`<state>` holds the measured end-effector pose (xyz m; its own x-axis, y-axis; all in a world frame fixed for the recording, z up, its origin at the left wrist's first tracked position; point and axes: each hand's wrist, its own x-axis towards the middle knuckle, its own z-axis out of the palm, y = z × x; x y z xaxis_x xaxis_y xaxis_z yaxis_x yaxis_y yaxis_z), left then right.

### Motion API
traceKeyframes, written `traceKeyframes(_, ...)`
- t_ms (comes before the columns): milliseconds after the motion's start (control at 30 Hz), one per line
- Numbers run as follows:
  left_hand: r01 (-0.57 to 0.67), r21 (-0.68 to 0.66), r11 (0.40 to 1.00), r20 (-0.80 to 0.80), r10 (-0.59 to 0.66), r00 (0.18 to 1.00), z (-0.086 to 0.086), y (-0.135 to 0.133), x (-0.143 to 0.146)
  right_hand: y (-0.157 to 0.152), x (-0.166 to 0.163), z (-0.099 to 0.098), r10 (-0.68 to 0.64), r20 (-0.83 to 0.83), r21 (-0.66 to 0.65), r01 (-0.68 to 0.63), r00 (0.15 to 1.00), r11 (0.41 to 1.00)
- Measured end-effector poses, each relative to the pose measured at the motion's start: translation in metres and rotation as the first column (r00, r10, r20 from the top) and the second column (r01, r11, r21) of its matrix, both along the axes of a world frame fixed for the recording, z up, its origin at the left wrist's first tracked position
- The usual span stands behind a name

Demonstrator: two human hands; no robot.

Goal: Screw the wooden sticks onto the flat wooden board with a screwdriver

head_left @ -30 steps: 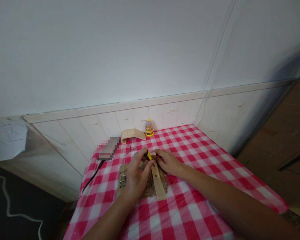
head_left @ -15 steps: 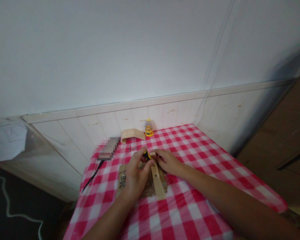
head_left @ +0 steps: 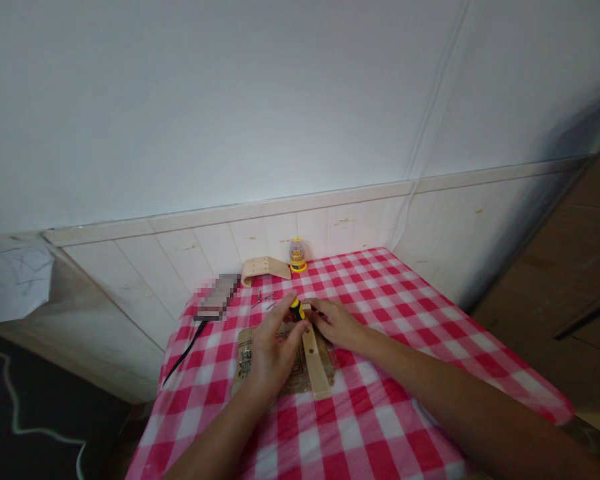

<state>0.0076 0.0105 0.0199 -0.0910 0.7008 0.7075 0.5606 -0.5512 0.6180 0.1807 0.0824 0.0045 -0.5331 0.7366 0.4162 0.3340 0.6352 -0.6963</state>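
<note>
Between the thumb and fingers of my left hand (head_left: 274,339) is a yellow and black screwdriver (head_left: 297,308), its handle tilted over the far part of a light wooden strip (head_left: 316,365). Dark round holes show along the strip. My right hand (head_left: 337,323) is closed on the strip's far end from the right side, its fingertips partly hidden. Under the strip and my left hand lies a flattened brown cardboard piece (head_left: 245,373) with black print. The screwdriver's tip is too small to make out.
A bent wooden panel (head_left: 265,267) and a clear-topped yellow container (head_left: 298,256) stand at the back by the wall. Several small metal pieces (head_left: 264,299) lie before them. At the left, a pixelated flat object (head_left: 217,298) has a black cable (head_left: 185,353). A red-white checked cloth (head_left: 380,400) covers the table.
The screwdriver handle has turned and tipped slightly in my left hand, moving a little to the right. My right hand and the wooden strip stay nearly in place.
</note>
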Motion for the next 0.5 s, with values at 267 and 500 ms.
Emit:
traceKeyframes(267, 0.009, 0.034, 0.999, -0.03, -0.008, 1.0, -0.0015, 0.0004, -0.0003, 0.0002, 0.0003, 0.0005, 0.017, -0.004, -0.012, -0.017, 1.0, 1.0)
traceKeyframes(500, 0.014, 0.029, 0.999, -0.033, -0.013, 0.999, -0.0027, 0.0007, 0.0002, -0.0001, 0.0007, 0.0014, 0.017, -0.008, 0.005, -0.017, 1.0, 1.0)
